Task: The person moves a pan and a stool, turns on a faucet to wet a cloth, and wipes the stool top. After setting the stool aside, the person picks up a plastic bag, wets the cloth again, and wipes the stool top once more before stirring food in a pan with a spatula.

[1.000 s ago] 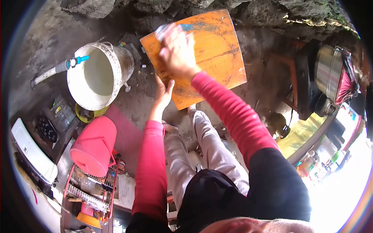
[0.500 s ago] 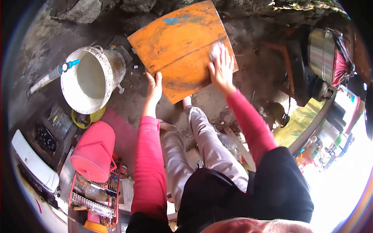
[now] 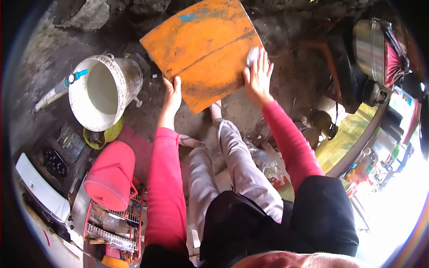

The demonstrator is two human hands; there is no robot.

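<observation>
The left hand (image 3: pixel 171 96) pinches the orange board (image 3: pixel 201 49), which extends beyond its fingers. The right hand (image 3: pixel 259 81) has slightly spread fingers; at their tips is a pale object (image 3: pixel 252 57), whether gripped I cannot tell.

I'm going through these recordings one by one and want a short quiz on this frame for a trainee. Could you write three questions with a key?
1. Which hand, left or right, has the pale wad at its fingers?
2. True or false: the left hand is clear of the orange board.
3. In the view, the blue tap overlaps the mouth of which bucket? A) pink B) off-white C) black

Key:
1. The right hand.
2. False: it holds the board by its edge, thumb on the face.
3. B, the off-white bucket.
</observation>
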